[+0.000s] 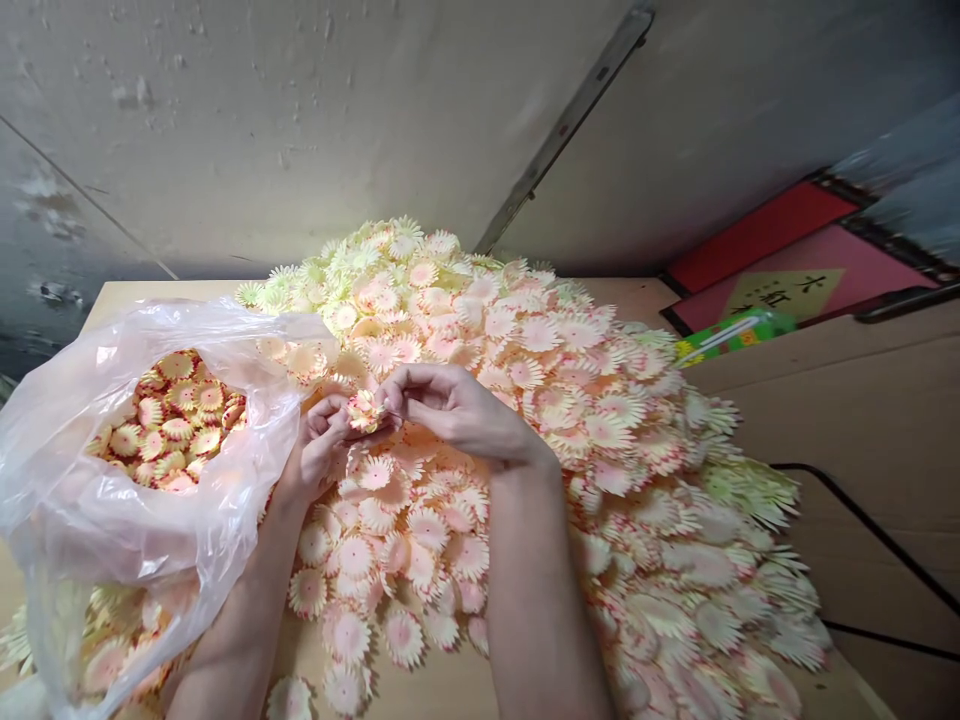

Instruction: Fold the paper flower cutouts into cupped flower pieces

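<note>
My left hand and my right hand meet above the table and together pinch one small paper flower, cream with a pink and red centre. Both hands have their fingers closed around it. Beneath and around them lies a big heap of flat, fringed paper flowers, pink in the middle and pale yellow toward the edges. A clear plastic bag to the left of my left forearm stands open and holds several assembled flowers.
The heap covers most of a wooden tabletop. A black cable runs across its right side. A green and yellow packet lies at the far right, near red and pink framed boards. A grey wall rises behind.
</note>
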A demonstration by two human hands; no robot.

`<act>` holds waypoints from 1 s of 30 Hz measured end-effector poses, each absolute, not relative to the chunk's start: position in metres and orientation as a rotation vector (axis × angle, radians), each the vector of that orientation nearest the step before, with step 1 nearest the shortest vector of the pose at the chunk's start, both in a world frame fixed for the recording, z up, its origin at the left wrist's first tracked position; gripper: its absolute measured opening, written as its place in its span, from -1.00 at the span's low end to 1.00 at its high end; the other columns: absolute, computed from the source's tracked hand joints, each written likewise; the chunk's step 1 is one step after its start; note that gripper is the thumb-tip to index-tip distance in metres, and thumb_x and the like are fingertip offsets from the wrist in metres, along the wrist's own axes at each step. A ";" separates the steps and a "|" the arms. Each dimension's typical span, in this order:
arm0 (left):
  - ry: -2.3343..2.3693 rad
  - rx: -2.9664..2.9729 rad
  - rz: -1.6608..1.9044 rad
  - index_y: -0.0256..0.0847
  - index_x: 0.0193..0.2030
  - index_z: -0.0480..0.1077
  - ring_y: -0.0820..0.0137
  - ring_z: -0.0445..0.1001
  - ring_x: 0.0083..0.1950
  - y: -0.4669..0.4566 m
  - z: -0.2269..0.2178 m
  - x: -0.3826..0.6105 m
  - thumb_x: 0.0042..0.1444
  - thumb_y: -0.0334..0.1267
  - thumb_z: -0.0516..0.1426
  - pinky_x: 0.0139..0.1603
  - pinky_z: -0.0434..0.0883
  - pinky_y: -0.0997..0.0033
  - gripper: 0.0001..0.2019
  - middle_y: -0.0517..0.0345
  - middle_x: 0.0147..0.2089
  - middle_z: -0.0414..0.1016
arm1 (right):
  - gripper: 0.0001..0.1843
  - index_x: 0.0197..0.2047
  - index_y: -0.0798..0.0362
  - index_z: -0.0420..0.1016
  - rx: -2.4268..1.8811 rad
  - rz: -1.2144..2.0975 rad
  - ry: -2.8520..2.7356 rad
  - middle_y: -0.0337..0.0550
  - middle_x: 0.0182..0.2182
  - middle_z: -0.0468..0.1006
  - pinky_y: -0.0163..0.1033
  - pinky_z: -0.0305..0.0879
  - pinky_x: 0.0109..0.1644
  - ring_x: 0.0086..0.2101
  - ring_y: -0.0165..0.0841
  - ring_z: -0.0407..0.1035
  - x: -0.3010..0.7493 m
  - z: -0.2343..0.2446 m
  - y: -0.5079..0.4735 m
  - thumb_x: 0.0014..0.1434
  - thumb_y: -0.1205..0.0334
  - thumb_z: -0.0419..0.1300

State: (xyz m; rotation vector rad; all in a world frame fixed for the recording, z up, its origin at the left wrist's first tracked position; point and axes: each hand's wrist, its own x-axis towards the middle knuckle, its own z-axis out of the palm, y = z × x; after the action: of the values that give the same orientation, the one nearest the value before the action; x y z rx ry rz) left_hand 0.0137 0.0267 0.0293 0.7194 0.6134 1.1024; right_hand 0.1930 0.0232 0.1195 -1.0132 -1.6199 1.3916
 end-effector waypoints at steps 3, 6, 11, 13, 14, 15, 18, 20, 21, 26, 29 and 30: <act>0.659 0.715 1.092 -0.23 -0.38 0.40 0.48 0.40 -0.41 0.026 0.031 0.014 -0.09 -0.05 0.41 -0.33 0.35 0.50 -0.64 0.24 -0.46 0.43 | -0.85 -0.30 0.07 0.56 -1.168 1.348 -1.681 -0.15 -0.30 0.58 -0.21 0.39 -0.10 -0.25 -0.36 0.46 0.190 0.122 0.022 0.19 0.33 0.14; 0.687 0.731 1.096 -0.23 -0.38 0.41 0.46 0.43 -0.38 0.026 0.032 0.014 -0.06 -0.05 0.40 -0.29 0.37 0.48 -0.66 0.21 -0.43 0.47 | -0.89 -0.27 0.07 0.61 -1.251 1.240 -1.727 -0.12 -0.26 0.62 -0.20 0.42 -0.09 -0.23 -0.33 0.50 0.183 0.124 0.019 0.14 0.25 0.26; 0.702 0.765 1.148 -0.25 -0.40 0.41 0.50 0.40 -0.40 0.026 0.032 0.015 -0.06 -0.06 0.40 -0.29 0.36 0.49 -0.66 0.23 -0.44 0.44 | -0.79 -0.38 0.08 0.61 -1.344 1.143 -1.647 -0.12 -0.39 0.63 -0.19 0.45 -0.24 -0.38 -0.33 0.49 0.176 0.119 0.022 0.00 0.12 0.44; 0.673 0.768 1.150 -0.25 -0.40 0.40 0.50 0.40 -0.39 0.026 0.033 0.015 -0.06 -0.07 0.40 -0.28 0.36 0.49 -0.65 0.24 -0.43 0.43 | -0.76 -0.36 0.10 0.60 -1.316 1.208 -1.557 -0.13 -0.39 0.63 -0.20 0.47 -0.22 -0.37 -0.35 0.50 0.178 0.117 0.024 -0.04 0.13 0.47; 0.648 0.772 1.146 -0.25 -0.41 0.39 0.51 0.38 -0.40 0.026 0.034 0.015 -0.06 -0.07 0.41 -0.29 0.36 0.50 -0.65 0.25 -0.43 0.41 | -0.73 -0.35 0.10 0.60 -1.282 1.246 -1.510 -0.14 -0.39 0.63 -0.22 0.47 -0.21 -0.37 -0.35 0.51 0.179 0.116 0.025 -0.09 0.15 0.49; 0.619 0.776 1.141 -0.25 -0.42 0.38 0.52 0.37 -0.41 0.026 0.034 0.015 -0.06 -0.08 0.41 -0.30 0.35 0.50 -0.64 0.26 -0.44 0.40 | -0.69 -0.33 0.11 0.59 -1.242 1.282 -1.463 -0.15 -0.38 0.63 -0.23 0.48 -0.20 -0.36 -0.36 0.51 0.180 0.117 0.025 -0.13 0.16 0.52; 0.542 0.770 1.144 -0.23 -0.43 0.35 0.54 0.34 -0.41 0.025 0.037 0.014 -0.08 -0.10 0.42 -0.32 0.34 0.52 -0.64 0.27 -0.42 0.38 | -0.65 -0.33 0.11 0.57 -1.111 1.381 -1.327 -0.20 -0.41 0.61 -0.26 0.47 -0.22 -0.37 -0.40 0.50 0.181 0.118 0.027 -0.17 0.18 0.54; 0.527 0.757 1.169 -0.22 -0.43 0.33 0.53 0.35 -0.39 0.025 0.037 0.014 -0.09 -0.10 0.42 -0.31 0.34 0.53 -0.63 0.26 -0.39 0.39 | -0.67 -0.37 0.11 0.55 -1.050 1.443 -1.249 -0.24 -0.45 0.58 -0.29 0.46 -0.27 -0.40 -0.43 0.48 0.179 0.118 0.028 -0.17 0.19 0.54; 0.531 0.755 1.180 -0.22 -0.42 0.33 0.53 0.35 -0.38 0.024 0.036 0.014 -0.09 -0.09 0.42 -0.31 0.34 0.54 -0.62 0.25 -0.37 0.40 | -0.67 -0.39 0.11 0.54 -1.032 1.467 -1.212 -0.25 -0.47 0.56 -0.30 0.45 -0.29 -0.42 -0.44 0.46 0.177 0.118 0.029 -0.18 0.20 0.55; 0.553 0.752 1.234 -0.20 -0.40 0.26 0.55 0.28 -0.44 0.024 0.029 0.015 -0.06 -0.01 0.39 -0.45 0.25 0.56 -0.57 0.28 -0.40 0.35 | -0.70 -0.42 0.10 0.54 -0.954 1.576 -1.044 -0.31 -0.47 0.51 -0.36 0.38 -0.31 -0.44 -0.51 0.37 0.173 0.113 0.033 -0.19 0.23 0.55; 0.567 0.722 1.234 -0.19 -0.38 0.24 0.57 0.25 -0.47 0.025 0.023 0.015 -0.04 0.00 0.37 -0.45 0.25 0.56 -0.57 0.31 -0.42 0.30 | -0.73 -0.40 0.10 0.56 -0.898 1.634 -0.980 -0.32 -0.46 0.49 -0.38 0.38 -0.29 -0.43 -0.53 0.36 0.172 0.111 0.034 -0.15 0.26 0.53; 0.577 0.713 1.244 -0.19 -0.37 0.25 0.57 0.26 -0.46 0.025 0.021 0.014 -0.05 0.01 0.38 -0.44 0.26 0.56 -0.56 0.30 -0.42 0.30 | -0.73 -0.39 0.10 0.56 -0.886 1.647 -0.969 -0.32 -0.46 0.49 -0.38 0.38 -0.28 -0.43 -0.54 0.36 0.171 0.111 0.034 -0.15 0.26 0.53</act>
State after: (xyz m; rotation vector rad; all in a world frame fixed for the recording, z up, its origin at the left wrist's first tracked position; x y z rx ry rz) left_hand 0.0142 0.0253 0.0213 0.7132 0.5767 1.2443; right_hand 0.1712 0.0344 0.1110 -0.8859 -0.9687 1.6472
